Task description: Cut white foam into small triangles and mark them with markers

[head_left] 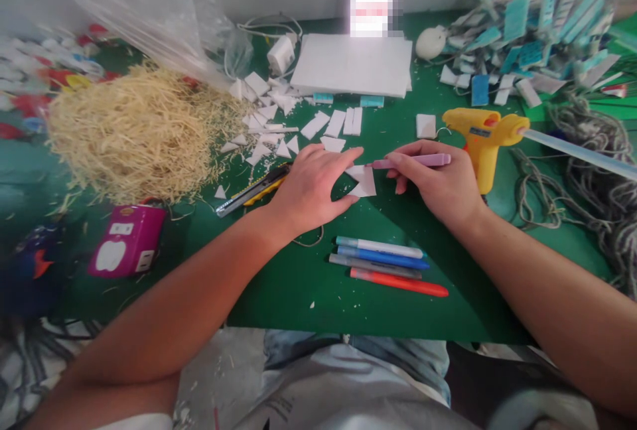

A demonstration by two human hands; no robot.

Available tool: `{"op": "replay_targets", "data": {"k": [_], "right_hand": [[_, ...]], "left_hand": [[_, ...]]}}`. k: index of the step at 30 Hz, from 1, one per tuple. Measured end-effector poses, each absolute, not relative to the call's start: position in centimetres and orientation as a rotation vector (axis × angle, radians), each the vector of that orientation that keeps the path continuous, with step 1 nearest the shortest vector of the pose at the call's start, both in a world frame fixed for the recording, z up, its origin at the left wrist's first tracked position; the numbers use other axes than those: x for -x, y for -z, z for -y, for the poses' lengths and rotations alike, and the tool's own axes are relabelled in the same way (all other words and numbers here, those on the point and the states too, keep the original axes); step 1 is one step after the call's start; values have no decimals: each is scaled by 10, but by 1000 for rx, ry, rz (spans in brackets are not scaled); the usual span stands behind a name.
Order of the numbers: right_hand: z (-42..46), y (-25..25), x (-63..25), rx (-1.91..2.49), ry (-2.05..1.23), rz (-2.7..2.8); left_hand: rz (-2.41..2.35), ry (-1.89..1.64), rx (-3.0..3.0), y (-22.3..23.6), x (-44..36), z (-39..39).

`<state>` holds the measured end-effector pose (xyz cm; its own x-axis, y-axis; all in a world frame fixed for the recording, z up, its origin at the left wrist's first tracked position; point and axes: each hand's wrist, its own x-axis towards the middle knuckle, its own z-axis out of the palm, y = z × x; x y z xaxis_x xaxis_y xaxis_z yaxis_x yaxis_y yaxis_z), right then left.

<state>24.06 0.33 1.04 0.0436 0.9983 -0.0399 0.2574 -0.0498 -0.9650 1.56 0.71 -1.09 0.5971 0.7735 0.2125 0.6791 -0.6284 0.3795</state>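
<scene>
While the left hand (313, 184), thumb and forefinger parted, lies nearer, at the left of the small flat white piece (367, 184) on the green worktop (279, 290), the right hand (440, 178) grips a slim pink pen (425, 160) (long axis left to right), tip at the piece's far edge.

On the green tabletop (279, 300), read as a clock face about the middle of the view, a heap of pale straw (134, 131) lies between nine and ten o'clock, with a clear plastic bag (144, 12) behind it at ten. A magenta box (128, 242) sits between eight and nine; stacked white sheets (353, 65) between twelve and one; tangled grey yarn (604, 184) at three.
</scene>
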Motion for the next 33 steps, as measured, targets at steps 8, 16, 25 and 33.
{"op": "replay_targets", "data": {"k": [8,16,25,33], "right_hand": [[-2,-11,-243,1450,-1148,1372],[-3,-9,-245,1429,-1182,1408],[-2,-9,-243,1450,-1175,1396],[-3,-10,-244,1471,-1170,1424]], "left_hand": [[-1215,-516,-2559,11,-16,-6],[-1207,-538,-2563,13,-15,-8],[-1207,-540,-2575,13,-15,-7],[-1210,-518,-2574,13,-15,-7]]}}
